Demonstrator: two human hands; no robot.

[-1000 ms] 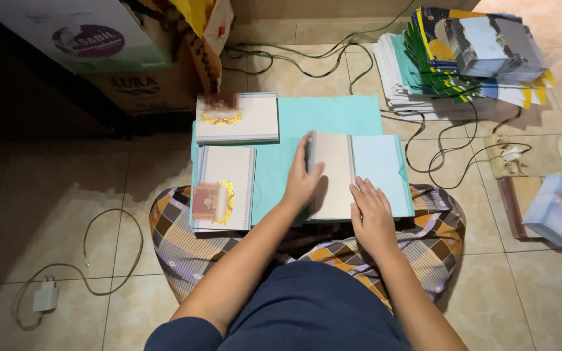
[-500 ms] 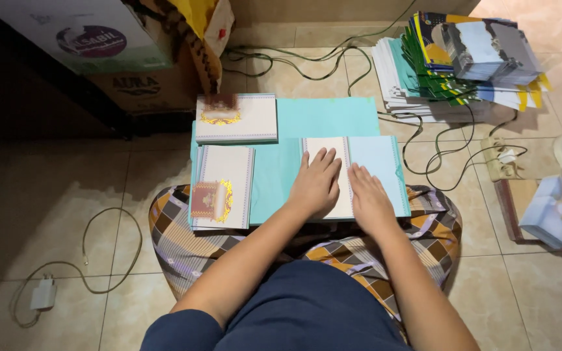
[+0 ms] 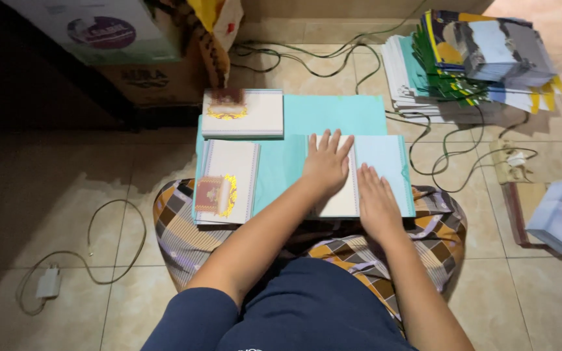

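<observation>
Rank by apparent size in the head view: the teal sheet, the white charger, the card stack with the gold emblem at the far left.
1. teal sheet
2. card stack
3. white charger

Teal sheet (image 3: pixel 333 114) under everything, cream cards with gold-and-maroon emblems (image 3: pixel 226 181), brown-orange-grey checked cloth (image 3: pixel 183 227) on the lap, navy shirt (image 3: pixel 294 312), beige floor tiles (image 3: pixel 66 214).
</observation>
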